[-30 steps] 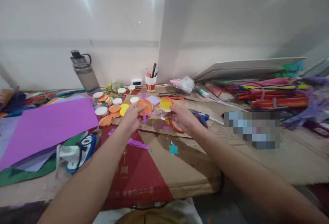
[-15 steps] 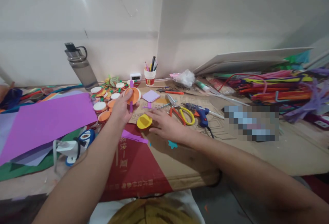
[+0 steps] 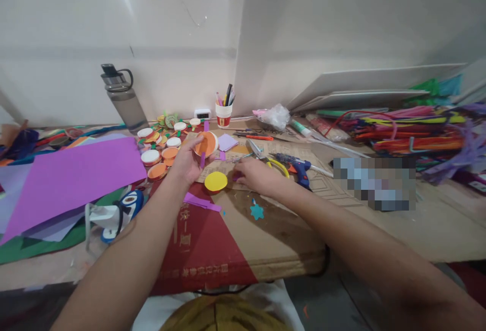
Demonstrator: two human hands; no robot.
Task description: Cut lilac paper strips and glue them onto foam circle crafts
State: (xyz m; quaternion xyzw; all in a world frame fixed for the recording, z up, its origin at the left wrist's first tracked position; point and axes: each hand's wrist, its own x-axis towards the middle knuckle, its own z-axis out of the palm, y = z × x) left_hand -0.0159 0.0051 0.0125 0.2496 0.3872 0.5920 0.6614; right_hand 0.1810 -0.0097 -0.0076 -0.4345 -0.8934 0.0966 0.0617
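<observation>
My left hand (image 3: 186, 163) is closed around an orange disc (image 3: 205, 143) with a white rim. A purple strip (image 3: 202, 159) crosses this disc and sticks out above and below it. Further right, my right hand (image 3: 256, 175) rests low over the cardboard with its fingers curled together. A small purple piece (image 3: 237, 174) shows at those fingertips, mostly hidden by them. Between the hands a yellow disc (image 3: 216, 181) lies flat. Purple strips (image 3: 203, 202) and a teal star-shaped cutout (image 3: 257, 212) are nearer to me.
Left are orange and white discs (image 3: 157, 171), purple sheets (image 3: 83, 179) and a water bottle (image 3: 127, 106). Behind stands a pen cup (image 3: 224, 117). Scissors (image 3: 281, 165), a blue glue gun (image 3: 301, 170) and bundled pipe cleaners (image 3: 410, 128) are on the right.
My right hand has moved right, off the yellow disc, and its fingers have drawn together with a purple piece at the tips. The left hand, still holding the orange disc, shifts slightly right.
</observation>
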